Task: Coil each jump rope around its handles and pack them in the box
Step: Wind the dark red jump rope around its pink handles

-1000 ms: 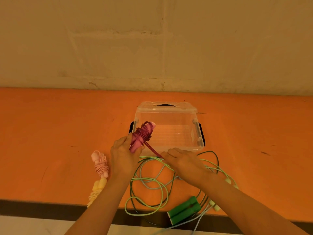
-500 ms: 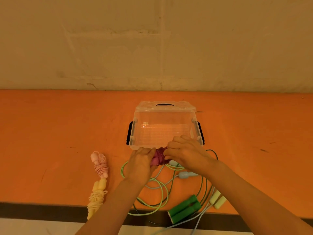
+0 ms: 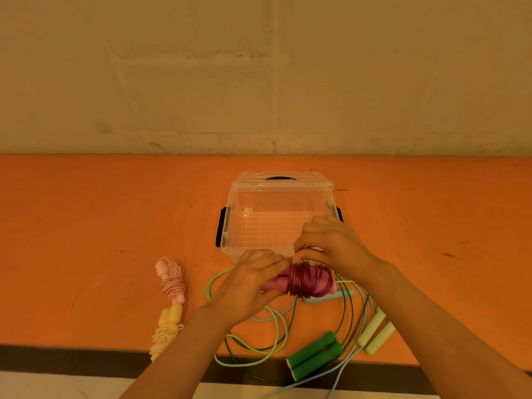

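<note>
Magenta jump rope (image 3: 305, 279) held level just before clear box (image 3: 276, 197), near tabletop's front edge. Handles gripped by left hand (image 3: 247, 286); cord end pinched by right hand (image 3: 334, 249), seemingly so last turn can be tucked. Box not yet packed.
</note>
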